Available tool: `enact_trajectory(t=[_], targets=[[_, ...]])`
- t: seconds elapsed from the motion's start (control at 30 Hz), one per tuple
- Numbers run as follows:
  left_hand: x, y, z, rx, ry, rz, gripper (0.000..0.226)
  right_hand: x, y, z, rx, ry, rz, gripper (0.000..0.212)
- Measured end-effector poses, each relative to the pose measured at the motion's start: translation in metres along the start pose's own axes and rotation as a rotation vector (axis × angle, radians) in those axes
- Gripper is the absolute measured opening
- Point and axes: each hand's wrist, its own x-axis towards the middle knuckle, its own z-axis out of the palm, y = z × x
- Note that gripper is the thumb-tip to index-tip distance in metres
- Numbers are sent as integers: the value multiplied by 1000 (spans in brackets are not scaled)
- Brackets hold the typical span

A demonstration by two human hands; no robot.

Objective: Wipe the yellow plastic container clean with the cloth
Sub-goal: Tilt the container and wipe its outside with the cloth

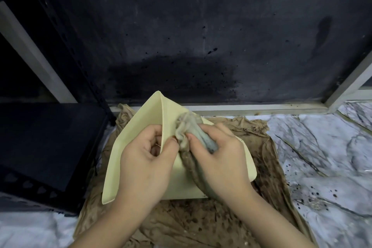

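Note:
A pale yellow plastic container (138, 127) is tilted up on a corner in the middle of the view, one corner pointing away from me. My left hand (145, 159) grips its near edge, fingers curled over the rim. My right hand (219, 155) is closed on a bunched grey-brown cloth (187, 129), which presses against the container's right face. Part of the cloth hangs down between my hands.
A stained brown sheet (201, 221) lies spread under the container on a marble-patterned floor (322, 147). A black crate (44, 147) stands at the left. A dark, spattered wall panel (201, 36) with a pale frame rises right behind.

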Motion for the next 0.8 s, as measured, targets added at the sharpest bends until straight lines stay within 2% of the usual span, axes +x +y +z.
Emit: enact_trajectory(t=[0.13,0.37,0.5,0.57,0.63,0.8], targets=[[1,0,-2,-24,2,-28,12,20,-2,-2,-24,-81,6,11],[3,-4,-10,-10,-27,-82,17,28,44,-11,-121,-18,148,24],[8,0,-20,9,-101,-218,28,19,68,-22,-217,11,207,29],[12,4,-24,-12,-85,-264,24,10,75,-27,-232,37,218,25],[14,5,-27,-19,-34,-259,16,-2,78,-29,-245,78,225,24],[9,1,-25,11,30,-174,25,-28,84,-29,-238,191,173,29]])
